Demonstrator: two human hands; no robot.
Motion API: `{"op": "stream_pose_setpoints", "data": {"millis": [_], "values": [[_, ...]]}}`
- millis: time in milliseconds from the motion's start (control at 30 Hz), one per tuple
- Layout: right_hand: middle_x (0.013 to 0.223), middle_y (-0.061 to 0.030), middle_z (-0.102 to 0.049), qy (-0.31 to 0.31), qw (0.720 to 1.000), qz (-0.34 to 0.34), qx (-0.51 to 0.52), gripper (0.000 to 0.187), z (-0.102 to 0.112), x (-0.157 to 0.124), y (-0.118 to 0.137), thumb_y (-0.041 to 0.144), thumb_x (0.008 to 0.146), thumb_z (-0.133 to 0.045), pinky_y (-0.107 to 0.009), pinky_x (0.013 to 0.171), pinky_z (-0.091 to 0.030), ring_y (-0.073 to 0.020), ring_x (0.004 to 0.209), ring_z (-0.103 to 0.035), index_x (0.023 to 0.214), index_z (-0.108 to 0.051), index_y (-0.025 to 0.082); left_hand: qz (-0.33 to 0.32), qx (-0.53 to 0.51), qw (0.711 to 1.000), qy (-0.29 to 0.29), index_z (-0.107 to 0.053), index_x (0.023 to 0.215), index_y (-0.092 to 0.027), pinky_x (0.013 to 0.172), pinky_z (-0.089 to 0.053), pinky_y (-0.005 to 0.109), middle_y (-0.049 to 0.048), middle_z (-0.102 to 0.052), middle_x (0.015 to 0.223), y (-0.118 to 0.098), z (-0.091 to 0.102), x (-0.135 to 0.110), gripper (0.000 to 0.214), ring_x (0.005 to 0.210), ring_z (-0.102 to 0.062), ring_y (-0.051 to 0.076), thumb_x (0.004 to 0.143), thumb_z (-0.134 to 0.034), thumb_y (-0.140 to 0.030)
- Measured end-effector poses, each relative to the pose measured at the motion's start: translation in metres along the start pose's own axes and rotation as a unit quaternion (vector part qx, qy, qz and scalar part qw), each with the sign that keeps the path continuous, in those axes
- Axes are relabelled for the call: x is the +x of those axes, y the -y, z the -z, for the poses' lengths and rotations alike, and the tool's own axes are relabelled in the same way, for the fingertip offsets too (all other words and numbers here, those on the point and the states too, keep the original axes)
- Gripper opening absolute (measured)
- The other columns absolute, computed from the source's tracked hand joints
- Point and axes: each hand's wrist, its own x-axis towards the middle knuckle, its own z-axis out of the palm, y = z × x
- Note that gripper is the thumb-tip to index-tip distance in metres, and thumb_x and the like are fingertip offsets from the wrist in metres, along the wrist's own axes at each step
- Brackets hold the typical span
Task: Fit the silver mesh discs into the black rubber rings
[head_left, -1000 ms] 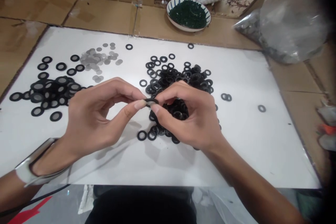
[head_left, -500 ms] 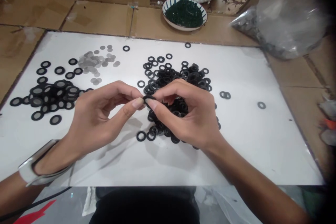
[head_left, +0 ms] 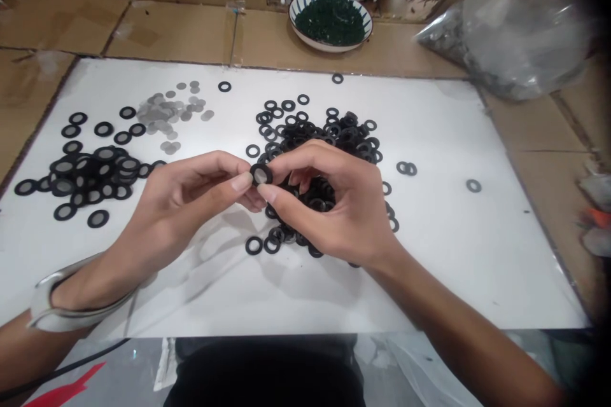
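Between my two hands is a black ring washer with a grey mesh disc in its centre (head_left: 260, 175), its face tilted toward me. My left hand (head_left: 191, 203) pinches its left edge with thumb and forefinger. On its right edge, the thumb and forefinger of my right hand (head_left: 329, 197) are closed too. Beneath my right hand spreads a heap of plain black ring washers (head_left: 348, 133), partly hidden by it. Left of my left hand lies a pile of black washers with grey centres (head_left: 95, 172). Loose grey discs (head_left: 165, 114) lie behind that pile.
The white board (head_left: 453, 267) has cardboard (head_left: 172, 28) along its back and sides. A bowl of dark green bits (head_left: 329, 19) stands at the back. A clear plastic bag with grey discs (head_left: 515, 44) sits at back right. Stray washers (head_left: 407, 168) lie right of the heap.
The washer between my fingers has turned from nearly edge-on to face me, so its grey centre now shows. Both hands have shifted slightly left, and the view has moved a little.
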Motion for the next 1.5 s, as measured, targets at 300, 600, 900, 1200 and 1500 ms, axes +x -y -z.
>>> {"op": "stream_pose_setpoints", "data": {"millis": [300, 600, 900, 1200, 1500], "values": [[0.091, 0.0001, -0.081, -0.011, 1.000, 0.013, -0.010, 0.013, 0.000, 0.001, -0.001, 0.024, 0.093, -0.093, -0.031, 0.070, -0.056, -0.0141, 0.080, -0.068, 0.098, -0.081, 0.020, 0.046, -0.125, 0.989, 0.069, -0.087, 0.098, -0.023, 0.085, -0.068, 0.022, 0.0042, -0.077, 0.094, -0.001, -0.004, 0.006, 0.019, 0.093, -0.077, 0.017, 0.106, -0.078, -0.038], [0.087, 0.0005, -0.082, -0.039, 0.995, 0.074, -0.059, 0.008, -0.003, 0.001, -0.003, 0.016, 0.096, -0.086, -0.032, 0.069, -0.057, -0.0138, 0.077, -0.071, 0.095, -0.079, 0.019, 0.022, -0.068, 0.997, 0.041, -0.087, 0.103, -0.025, 0.089, -0.067, 0.023, 0.0033, -0.080, 0.096, 0.003, -0.002, 0.002, 0.015, 0.094, -0.077, 0.018, 0.107, -0.078, -0.037], [0.088, -0.0019, -0.082, -0.093, 0.906, 0.296, -0.287, 0.012, 0.001, 0.005, -0.013, 0.013, 0.096, -0.085, -0.034, 0.068, -0.060, -0.0153, 0.073, -0.074, 0.100, -0.077, 0.020, -0.034, -0.087, 0.995, 0.041, -0.087, 0.126, -0.028, 0.092, -0.068, 0.032, 0.0064, -0.084, 0.110, 0.009, -0.001, 0.001, 0.027, 0.100, -0.081, 0.022, 0.114, -0.065, -0.038], [0.091, -0.0011, -0.077, -0.091, 0.892, 0.308, -0.317, 0.013, -0.001, 0.000, -0.013, 0.013, 0.093, -0.084, -0.031, 0.066, -0.059, -0.0144, 0.076, -0.070, 0.100, -0.075, 0.021, -0.037, -0.012, 0.997, 0.061, -0.083, 0.128, -0.030, 0.090, -0.067, 0.028, 0.0064, -0.081, 0.119, 0.010, 0.004, -0.005, 0.021, 0.107, -0.078, 0.021, 0.108, -0.075, -0.031], [0.090, -0.0022, -0.076, -0.090, 0.904, 0.306, -0.284, 0.017, -0.002, -0.001, -0.010, 0.007, 0.089, -0.082, -0.035, 0.065, -0.060, -0.0164, 0.074, -0.069, 0.097, -0.074, 0.020, -0.040, -0.014, 0.996, 0.076, -0.081, 0.130, -0.028, 0.083, -0.066, 0.029, 0.0092, -0.077, 0.116, 0.009, 0.002, -0.004, 0.023, 0.104, -0.074, 0.022, 0.107, -0.075, -0.030]]}}
